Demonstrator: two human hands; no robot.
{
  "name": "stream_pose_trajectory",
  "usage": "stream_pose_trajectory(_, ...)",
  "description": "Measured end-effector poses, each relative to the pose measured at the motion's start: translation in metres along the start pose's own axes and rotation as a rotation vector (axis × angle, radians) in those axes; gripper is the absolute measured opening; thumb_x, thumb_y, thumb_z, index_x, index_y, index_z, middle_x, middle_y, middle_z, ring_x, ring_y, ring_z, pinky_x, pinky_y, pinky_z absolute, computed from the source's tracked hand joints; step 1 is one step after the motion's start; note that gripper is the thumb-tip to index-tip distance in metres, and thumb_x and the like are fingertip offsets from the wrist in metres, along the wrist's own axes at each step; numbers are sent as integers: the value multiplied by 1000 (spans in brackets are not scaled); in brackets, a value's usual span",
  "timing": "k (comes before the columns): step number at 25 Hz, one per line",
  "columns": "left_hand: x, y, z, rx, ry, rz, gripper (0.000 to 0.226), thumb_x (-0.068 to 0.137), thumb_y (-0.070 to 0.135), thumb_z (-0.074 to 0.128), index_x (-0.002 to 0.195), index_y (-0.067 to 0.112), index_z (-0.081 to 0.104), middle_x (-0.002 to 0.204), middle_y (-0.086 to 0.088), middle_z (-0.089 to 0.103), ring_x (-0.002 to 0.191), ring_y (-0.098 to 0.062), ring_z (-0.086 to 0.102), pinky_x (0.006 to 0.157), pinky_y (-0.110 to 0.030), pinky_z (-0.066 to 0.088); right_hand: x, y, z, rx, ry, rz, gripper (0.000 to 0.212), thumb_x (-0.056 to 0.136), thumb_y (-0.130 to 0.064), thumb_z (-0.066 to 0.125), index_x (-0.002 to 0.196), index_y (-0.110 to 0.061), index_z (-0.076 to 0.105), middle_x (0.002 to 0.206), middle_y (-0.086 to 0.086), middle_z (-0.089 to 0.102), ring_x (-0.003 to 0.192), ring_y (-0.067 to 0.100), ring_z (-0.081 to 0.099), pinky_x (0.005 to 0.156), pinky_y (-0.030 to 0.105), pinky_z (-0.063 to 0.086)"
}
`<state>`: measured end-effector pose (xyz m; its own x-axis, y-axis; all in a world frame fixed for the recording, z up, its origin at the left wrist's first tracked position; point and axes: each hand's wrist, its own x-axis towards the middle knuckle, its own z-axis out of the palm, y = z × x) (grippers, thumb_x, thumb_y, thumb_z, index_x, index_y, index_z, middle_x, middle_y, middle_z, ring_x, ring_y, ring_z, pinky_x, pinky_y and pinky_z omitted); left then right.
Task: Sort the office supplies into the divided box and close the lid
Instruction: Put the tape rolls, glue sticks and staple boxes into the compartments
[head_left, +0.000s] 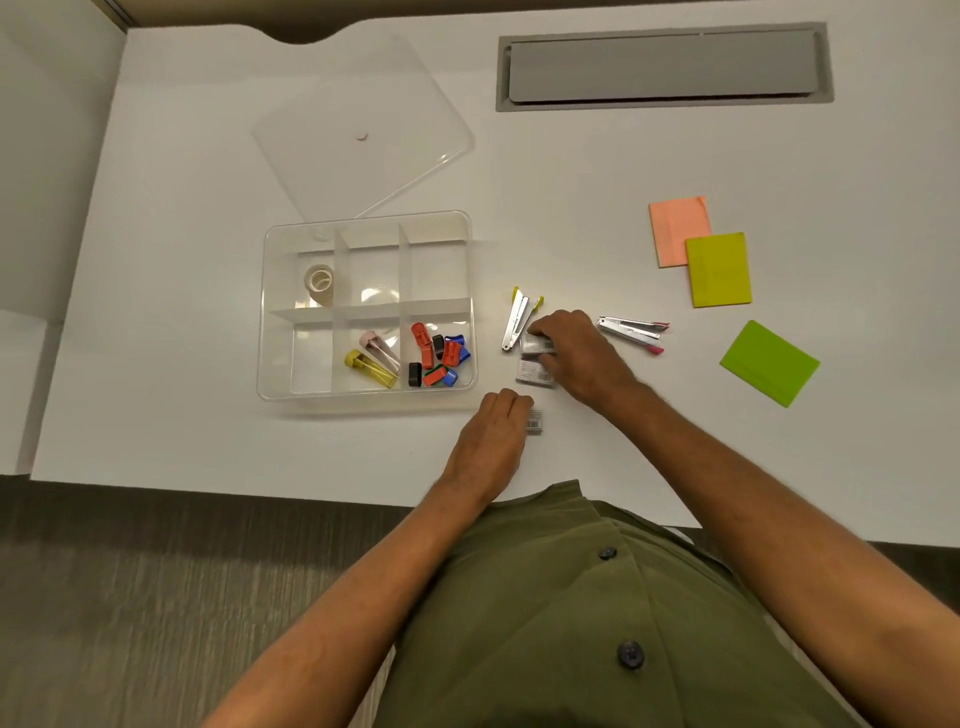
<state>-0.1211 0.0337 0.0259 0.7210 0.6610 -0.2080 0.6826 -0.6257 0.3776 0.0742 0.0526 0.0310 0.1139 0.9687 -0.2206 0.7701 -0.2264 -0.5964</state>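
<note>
Grey staple boxes (535, 370) were my step: my right hand (582, 353) clamped fingers on one, my left hand (491, 441) on another. Next, an empty compartment of the clear divided box (270, 312).

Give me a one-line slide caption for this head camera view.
Both hands, left hand and right hand, gather small staple boxes beside the partly filled divided box, lid off.
</note>
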Motion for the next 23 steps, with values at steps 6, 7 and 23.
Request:
stream_pose_trajectory(6,1,-4,-10,-41,60,-28,41,87,12,74,125,7,60,120,-13,62,101,-24,59,76,-31,56,-2,15,2,-92,46,-10,19,90,-24,71,106,-15,65,102,7,59,98,27,52,75,43,48)
stream_pose_trajectory(7,5,-2,-12,-41,74,-10,41,87,12,75,125,7,61,120,-13,62,102,-25,60,77,-32,56,-6,19,3,-105,55,7,20,90,-23,71,107,-14,65,102,7,59,97,27,54,75,41,48)
stream_pose_trajectory(23,62,-3,-15,139,-93,138,43,87,7,72,128,8,57,124,-15,58,110,-28,56,81,-34,52,-88,40,1,-99,113,250,48,89,-17,73,133,-14,57,127,11,59,117,31,52,82,38,51)
